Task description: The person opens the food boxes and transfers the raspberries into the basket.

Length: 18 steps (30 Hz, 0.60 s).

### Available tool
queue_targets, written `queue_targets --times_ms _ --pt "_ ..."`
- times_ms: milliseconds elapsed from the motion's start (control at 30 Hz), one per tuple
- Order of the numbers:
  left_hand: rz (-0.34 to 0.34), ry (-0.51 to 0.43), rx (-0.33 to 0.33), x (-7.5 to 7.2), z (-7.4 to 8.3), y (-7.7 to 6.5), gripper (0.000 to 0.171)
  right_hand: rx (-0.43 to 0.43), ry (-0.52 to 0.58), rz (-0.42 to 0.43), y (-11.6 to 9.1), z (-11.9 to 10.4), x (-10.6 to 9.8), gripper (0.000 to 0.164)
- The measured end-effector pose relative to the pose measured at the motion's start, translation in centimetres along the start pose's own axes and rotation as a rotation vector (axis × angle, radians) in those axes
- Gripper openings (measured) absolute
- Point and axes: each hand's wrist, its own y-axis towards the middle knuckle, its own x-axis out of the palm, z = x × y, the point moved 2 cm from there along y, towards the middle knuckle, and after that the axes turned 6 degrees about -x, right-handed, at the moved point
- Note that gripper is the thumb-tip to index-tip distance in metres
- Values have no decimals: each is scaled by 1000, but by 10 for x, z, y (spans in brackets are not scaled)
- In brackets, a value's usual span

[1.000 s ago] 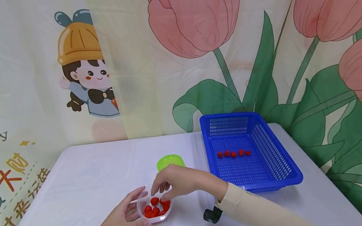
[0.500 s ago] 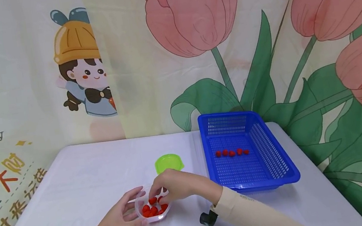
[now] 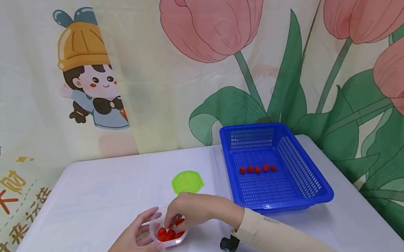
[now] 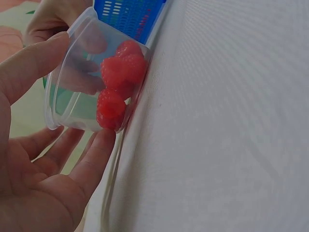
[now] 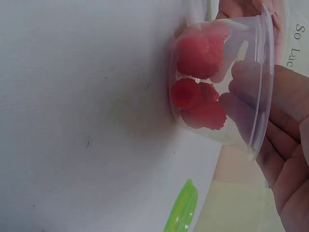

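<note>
A clear plastic tub (image 3: 172, 242) with several red raspberries (image 4: 116, 72) at its bottom stands on the white table. My left hand (image 3: 134, 238) holds the tub from the left side, thumb and fingers spread around its wall and rim. From above, my right hand (image 3: 195, 209) reaches over the rim with its fingers inside the tub. In the right wrist view its fingertips (image 5: 228, 101) are right at the raspberries (image 5: 203, 116), seen through the wall, with no raspberry visible between them. A green lid (image 3: 187, 182) lies just behind the tub.
To the right stands a blue perforated basket (image 3: 324, 195), with a row of several raspberries (image 3: 257, 170) on its floor. Its near left corner is close to my right forearm. A black wrist camera (image 3: 229, 244) hangs below the right sleeve (image 3: 277, 236). A printed curtain hangs behind the table.
My right hand has lowered deeper into the tub, its fingers down among the raspberries. More of the green lid shows. The left hand stays on the tub; the head view has shifted slightly.
</note>
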Motion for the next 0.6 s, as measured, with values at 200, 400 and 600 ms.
queue_targets --times_ms 200,400,600 --pt "-10 -9 5 0 1 -1 91 -4 -64 -24 4 -1 4 23" --pt "-20 -14 -1 0 3 -1 91 35 -58 -59 6 -4 5 25" --pt "-15 -7 -14 0 4 -3 91 66 -54 -92 9 -7 7 27"
